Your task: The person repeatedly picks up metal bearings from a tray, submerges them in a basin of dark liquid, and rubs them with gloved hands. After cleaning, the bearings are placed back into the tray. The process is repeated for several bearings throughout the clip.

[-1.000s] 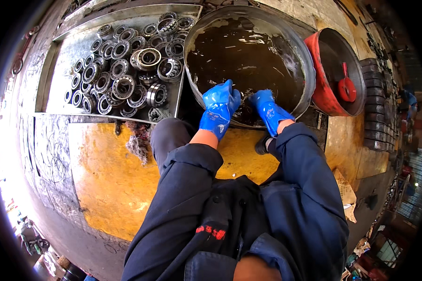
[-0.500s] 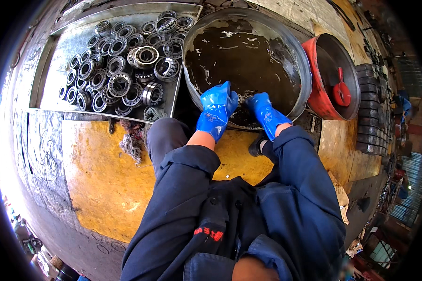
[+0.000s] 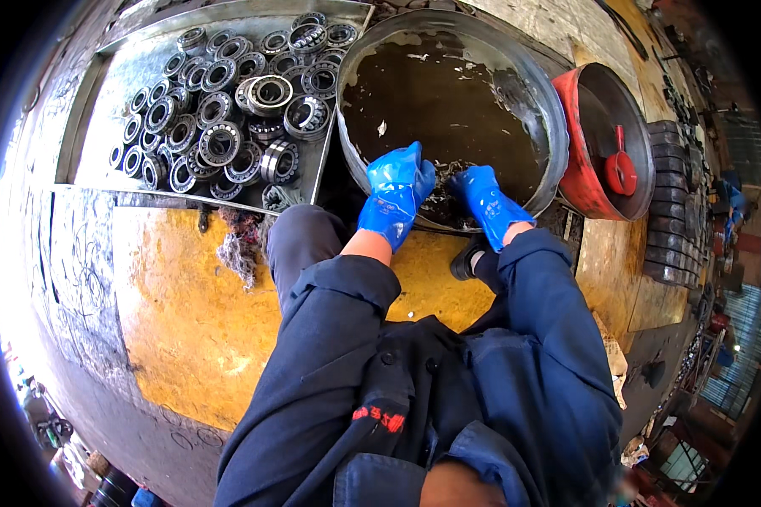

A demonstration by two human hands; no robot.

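Both my hands wear blue rubber gloves and work at the near side of a round metal tub [image 3: 559, 139] of dark brown liquid [image 3: 435, 93]. My left hand [image 3: 400, 184] is closed in a fist by the tub's near left rim. Just to its right, my right hand [image 3: 484, 199] is curled with the fingers pointing down and inward. Between the hands the liquid is stirred, with light flecks on it. Whatever the fingers hold is hidden by the gloves and the murky liquid.
Left of the tub, a shallow metal tray [image 3: 83, 127] carries many roller bearings [image 3: 220, 142]. To the right stands a red drum [image 3: 585, 160] with a red ladle-like scoop [image 3: 620, 169] in it. A frayed rag [image 3: 242, 245] lies on the yellow board [image 3: 195, 313] before the tray.
My hands stay close together at the tub's near side, with little change in their grip. The bright ripples have lessened, and light flecks have drifted on the liquid. The whole view has shifted slightly.
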